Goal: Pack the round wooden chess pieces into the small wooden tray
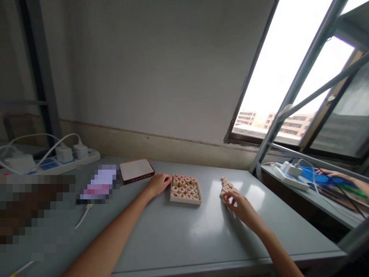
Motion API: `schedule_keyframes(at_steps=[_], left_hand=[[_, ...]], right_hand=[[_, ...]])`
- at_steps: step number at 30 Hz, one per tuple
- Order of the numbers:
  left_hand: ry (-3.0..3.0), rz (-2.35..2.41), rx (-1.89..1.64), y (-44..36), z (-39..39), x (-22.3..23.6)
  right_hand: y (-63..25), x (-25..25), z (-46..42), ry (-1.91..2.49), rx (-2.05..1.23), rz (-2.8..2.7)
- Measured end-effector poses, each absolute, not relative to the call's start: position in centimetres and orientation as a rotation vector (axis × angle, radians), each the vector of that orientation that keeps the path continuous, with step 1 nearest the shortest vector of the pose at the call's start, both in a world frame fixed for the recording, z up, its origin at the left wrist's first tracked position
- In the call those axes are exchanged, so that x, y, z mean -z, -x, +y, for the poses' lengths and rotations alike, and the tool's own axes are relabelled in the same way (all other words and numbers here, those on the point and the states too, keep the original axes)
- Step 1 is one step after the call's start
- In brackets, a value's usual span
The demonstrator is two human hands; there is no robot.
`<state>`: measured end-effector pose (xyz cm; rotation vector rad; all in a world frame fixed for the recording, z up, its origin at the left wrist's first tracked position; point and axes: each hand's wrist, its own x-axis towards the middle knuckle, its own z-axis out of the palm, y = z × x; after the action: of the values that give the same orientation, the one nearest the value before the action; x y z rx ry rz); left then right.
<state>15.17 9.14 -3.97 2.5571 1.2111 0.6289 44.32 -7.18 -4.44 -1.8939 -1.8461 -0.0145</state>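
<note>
A shallow wooden box [172, 198] on the grey table holds several round wooden game pieces [185, 187] with red and black marks. My left hand [158, 184] rests against the box's left side with its fingers curled. To the right, several loose round pieces [226, 186] lie in a small cluster on the table. My right hand [241, 206] sits at the near end of that cluster, fingertips pinched on one piece.
A dark red lid or box [136, 170] with a pale top lies left of my left hand. A power strip [62, 160] with plugs and white cables stands at the far left. Metal shelf posts [276, 123] rise on the right; another person's hand [334, 175] is beyond them.
</note>
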Motion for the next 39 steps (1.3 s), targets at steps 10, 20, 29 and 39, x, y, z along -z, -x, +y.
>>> schedule_keyframes(at_steps=[10, 20, 29, 39], left_hand=[[-2.511, 1.141, -0.622, -15.4, 9.7, 4.3], [-2.375, 1.274, -0.663, -16.3, 10.1, 5.3], [-2.387, 1.283, -0.633, -16.3, 9.5, 4.5], [-2.453, 1.315, -0.600, -16.3, 9.2, 4.4]], right_hand=[[-38.4, 1.0, -3.3, 1.842, 0.155, -1.893], [-33.9, 2.0, 1.1, 1.790, 0.308, -2.074], [-36.9, 1.4, -0.4, 1.923, 0.274, -1.928], [-41.4, 0.8, -2.0, 2.267, 0.031, -1.757]])
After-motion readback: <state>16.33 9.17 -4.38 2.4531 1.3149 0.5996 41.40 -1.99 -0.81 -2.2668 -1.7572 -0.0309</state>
